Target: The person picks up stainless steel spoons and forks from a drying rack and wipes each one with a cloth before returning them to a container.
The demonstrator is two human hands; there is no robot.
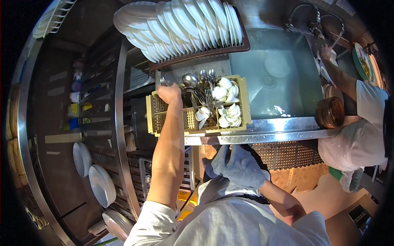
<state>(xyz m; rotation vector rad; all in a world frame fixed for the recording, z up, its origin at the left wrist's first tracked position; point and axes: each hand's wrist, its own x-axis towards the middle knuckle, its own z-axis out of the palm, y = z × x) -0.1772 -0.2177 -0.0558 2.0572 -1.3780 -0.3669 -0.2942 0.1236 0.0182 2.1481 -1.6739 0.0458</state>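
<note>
My left hand [169, 93] is closed around a bunch of forks [165, 81], tines up, at the far left corner of a yellow plastic cutlery basket [243, 101]. The basket is divided into compartments. Metal spoons [190, 80] and more forks [209, 97] stand in its middle. White soup spoons [228, 89] fill the right-hand compartments, with a few more in a near middle one. A grey cloth [243, 167] covers my right hand in front of my body, below the counter edge. The fingers under it are hidden.
White plates [181, 27] stand in a brown rack [203, 55] beyond the basket. A water-filled sink [277, 92] lies right, with a round wooden container [330, 112] at its corner. Another person's arm [341, 72] reaches over the far right. Slatted metal shelving [118, 123] stands left.
</note>
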